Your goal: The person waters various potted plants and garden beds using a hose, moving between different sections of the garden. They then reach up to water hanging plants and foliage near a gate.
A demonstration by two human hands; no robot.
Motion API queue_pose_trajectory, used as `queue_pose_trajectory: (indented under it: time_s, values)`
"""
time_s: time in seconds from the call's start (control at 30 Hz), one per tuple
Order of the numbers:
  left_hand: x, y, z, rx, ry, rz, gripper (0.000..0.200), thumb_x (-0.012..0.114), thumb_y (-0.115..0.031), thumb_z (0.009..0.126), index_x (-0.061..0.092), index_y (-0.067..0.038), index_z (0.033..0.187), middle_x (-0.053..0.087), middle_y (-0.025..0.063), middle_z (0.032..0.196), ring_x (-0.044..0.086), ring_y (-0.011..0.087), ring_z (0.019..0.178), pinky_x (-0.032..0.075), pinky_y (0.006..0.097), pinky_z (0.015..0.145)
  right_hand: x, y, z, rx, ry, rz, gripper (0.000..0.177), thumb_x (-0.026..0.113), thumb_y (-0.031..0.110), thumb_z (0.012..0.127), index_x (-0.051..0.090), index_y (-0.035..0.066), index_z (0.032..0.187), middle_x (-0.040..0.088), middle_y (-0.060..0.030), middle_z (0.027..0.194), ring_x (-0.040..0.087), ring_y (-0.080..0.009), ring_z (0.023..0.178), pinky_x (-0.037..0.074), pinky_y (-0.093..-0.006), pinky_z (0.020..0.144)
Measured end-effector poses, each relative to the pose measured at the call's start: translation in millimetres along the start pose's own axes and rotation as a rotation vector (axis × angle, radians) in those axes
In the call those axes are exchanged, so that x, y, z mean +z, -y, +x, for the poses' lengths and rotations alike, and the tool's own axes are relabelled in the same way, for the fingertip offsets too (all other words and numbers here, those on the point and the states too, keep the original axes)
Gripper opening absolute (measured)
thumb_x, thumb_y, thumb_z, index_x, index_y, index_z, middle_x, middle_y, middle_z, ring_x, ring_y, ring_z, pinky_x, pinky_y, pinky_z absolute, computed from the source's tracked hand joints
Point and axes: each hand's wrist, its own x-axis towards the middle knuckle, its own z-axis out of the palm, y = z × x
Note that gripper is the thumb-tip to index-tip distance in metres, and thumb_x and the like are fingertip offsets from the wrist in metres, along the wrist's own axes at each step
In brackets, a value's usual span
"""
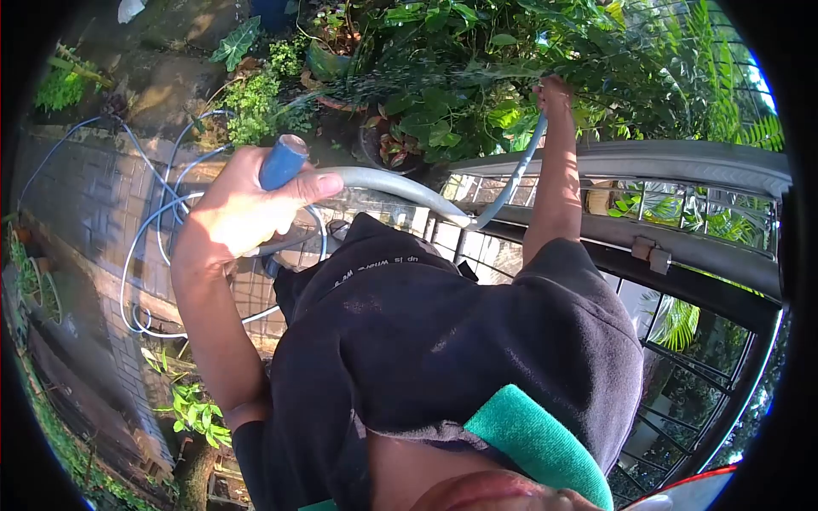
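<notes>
Green band (541,434) nearest. Your right hand (554,92), upper right, closed round hose (520,172), apparently directing spray (503,74) over plants (443,106); left hand (232,200) closed round blue cylinder (284,162).

Head camera looks down over both hands (230,200)

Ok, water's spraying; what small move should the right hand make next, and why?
I'd probably turn the right hand slightly to bring the spray toward the potted plant: the hand grips the blue hose, and the water shoots leftward across foliage, while that plant appears nearer the body than the spray's path.
</notes>
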Motion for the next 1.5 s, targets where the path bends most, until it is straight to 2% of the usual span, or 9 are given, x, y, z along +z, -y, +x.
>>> queue_pose_trajectory:
  time_s: [0.1,0.37,0.47,0.57,0.63,0.73,0.83,1.23,1.5]
  values:
    - [-8.6,-15.2,-10.1,0.082,-0.056,-0.096,0.054,0.067,-0.055,0.080,0.062,-0.003,0.090,0.050,-0.0006,0.054,0.045,0.0052,0.045,0.033,0.0203,0.042,-2.1,4.1,19.0,-0.024,-0.021,0.031,0.013,0.052,0.012,0.087,0.047,0.011,0.099,0.059,-0.0097,0.065,0.042,-0.0118,0.041,0.030,-0.0274,0.034]
    - [-7.6,-37.5,-35.0,0.168,-0.127,-0.171,0.048,0.070,-0.052,0.079,0.057,-0.006,0.077,0.042,-0.0058,0.061,0.038,0.0042,0.056,0.030,0.0225,0.051,-0.4,16.7,19.7,-0.268,-0.206,0.285,0.016,0.055,0.020,0.089,0.046,0.012,0.100,0.062,-0.0085,0.067,0.047,-0.0133,0.042,0.034,-0.0267,0.034]
    - [-2.0,-45.2,-40.3,0.167,-0.208,0.011,0.046,0.071,-0.048,0.081,0.057,-0.005,0.074,0.042,-0.0058,0.062,0.037,0.0051,0.058,0.030,0.0227,0.052,-11.1,-3.1,54.6,-0.426,-0.310,0.024,0.012,0.055,0.020,0.089,0.052,0.011,0.097,0.064,-0.0073,0.068,0.049,-0.0131,0.043,0.035,-0.0267,0.035]
    - [2.1,-50.5,-41.7,0.261,-0.281,0.103,0.032,0.076,-0.028,0.080,0.059,-0.001,0.077,0.046,-0.0039,0.063,0.039,0.0064,0.061,0.035,0.0257,0.055,-23.5,-48.8,142.7,-0.703,-0.512,-0.494,0.011,0.054,0.020,0.089,0.057,0.010,0.094,0.066,-0.0061,0.070,0.050,-0.0130,0.043,0.037,-0.0267,0.036]
    - [2.6,-51.4,-41.6,0.285,-0.308,0.137,0.021,0.076,-0.011,0.077,0.059,0.001,0.080,0.049,-0.0023,0.064,0.042,0.0068,0.062,0.038,0.0275,0.056,-29.0,-34.1,132.1,-0.579,-0.475,-0.546,0.011,0.054,0.019,0.089,0.059,0.009,0.091,0.065,-0.0057,0.070,0.051,-0.0131,0.043,0.038,-0.0267,0.036]
    - [0.3,-55.7,-41.6,0.274,-0.304,0.118,0.021,0.079,-0.009,0.073,0.061,-0.002,0.082,0.052,-0.0040,0.065,0.047,0.0037,0.059,0.036,0.0220,0.053,-35.9,-16.7,121.6,-0.538,-0.416,-0.691,0.010,0.054,0.016,0.088,0.060,0.008,0.088,0.065,-0.0055,0.070,0.051,-0.0132,0.043,0.038,-0.0272,0.037]
    - [1.1,-63.3,-45.1,0.291,-0.327,0.089,0.014,0.071,-0.004,0.077,0.060,0.002,0.081,0.049,-0.0018,0.063,0.041,0.0061,0.061,0.037,0.0267,0.055,-37.7,0.0,104.9,-0.599,-0.410,-0.534,0.008,0.055,0.013,0.085,0.060,0.008,0.088,0.065,-0.0055,0.071,0.053,-0.0141,0.045,0.041,-0.0293,0.039]
    - [-2.8,-66.9,-48.5,0.261,-0.364,0.160,0.014,0.071,-0.005,0.077,0.059,0.002,0.079,0.047,-0.0023,0.062,0.040,0.0063,0.060,0.037,0.0274,0.054,-35.2,48.7,72.0,-0.628,-0.296,-0.694,0.018,0.058,0.023,0.082,0.062,0.006,0.089,0.066,-0.0111,0.079,0.060,-0.0234,0.066,0.047,-0.0389,0.059]
    - [-3.5,-59.2,-50.8,0.369,-0.352,0.211,0.018,0.073,-0.007,0.077,0.057,0.002,0.076,0.052,0.0005,0.060,0.043,0.0075,0.059,0.039,0.0280,0.055,-35.2,41.9,2.6,-0.695,-0.396,-1.216,0.025,0.059,0.029,0.080,0.063,0.006,0.089,0.067,-0.0148,0.084,0.065,-0.0295,0.080,0.051,-0.0453,0.072]
